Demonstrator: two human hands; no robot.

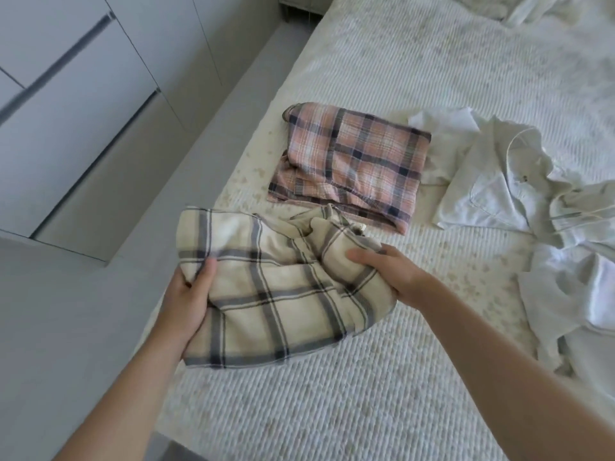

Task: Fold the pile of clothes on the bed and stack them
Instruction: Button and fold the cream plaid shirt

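Near bed edge, I see cream plaid cloth (279, 291) bunched, held between both hands, lower part resting on bed (382, 394). Left hand (189, 294) grips left side, thumb on top, fingers curled under. Right hand (389, 271) clutches right side, fingers closed into fabric. Pink plaid garment (352, 161) folded just beyond (flat on bed). White clothes (532, 201) heaped unfolded at right, touching pink one's far corner.

The bed (382, 377) wears a ribbed white cover. On it, just beyond the two-handed grip, lies a folded pink plaid garment (352, 161). Off to the grip's right, touching that pink piece, sprawls a rumpled heap of white clothes (519, 181).
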